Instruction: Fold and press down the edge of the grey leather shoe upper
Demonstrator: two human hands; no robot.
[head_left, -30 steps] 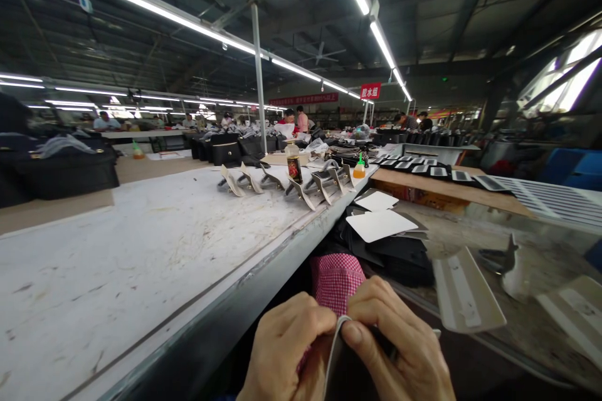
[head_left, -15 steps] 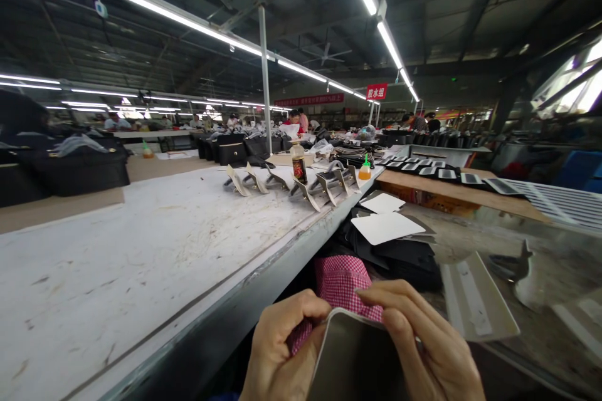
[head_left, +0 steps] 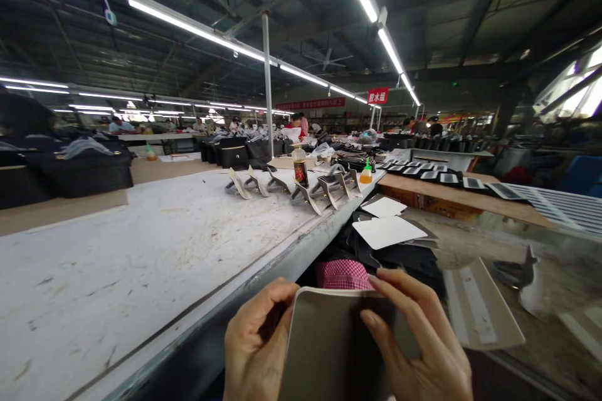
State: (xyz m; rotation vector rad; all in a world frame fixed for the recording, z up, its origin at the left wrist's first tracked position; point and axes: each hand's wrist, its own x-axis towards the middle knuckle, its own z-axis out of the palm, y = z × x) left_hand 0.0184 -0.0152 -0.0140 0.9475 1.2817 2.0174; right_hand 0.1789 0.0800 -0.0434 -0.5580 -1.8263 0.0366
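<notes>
Both my hands hold one grey flat panel [head_left: 329,351] with rounded corners, upright in front of me at the bottom of the view. My left hand [head_left: 256,344] pinches its left edge with curled fingers. Fingers of my right hand [head_left: 418,338] lie over its right side, the thumb pressed on the face. A pink checked cloth [head_left: 342,274] shows just behind the panel's top edge.
A long white worktable [head_left: 141,250] runs away on the left, with a row of bent grey pieces [head_left: 301,188], a dark bottle [head_left: 300,169] and an orange glue bottle [head_left: 366,170]. White cards [head_left: 386,230] lie on black material. Grey strips [head_left: 480,310] lie right. People work far off.
The panel came up from edge-on to facing me and now stands higher, hiding most of the pink cloth. My hands moved apart along its sides. The view tilted slightly.
</notes>
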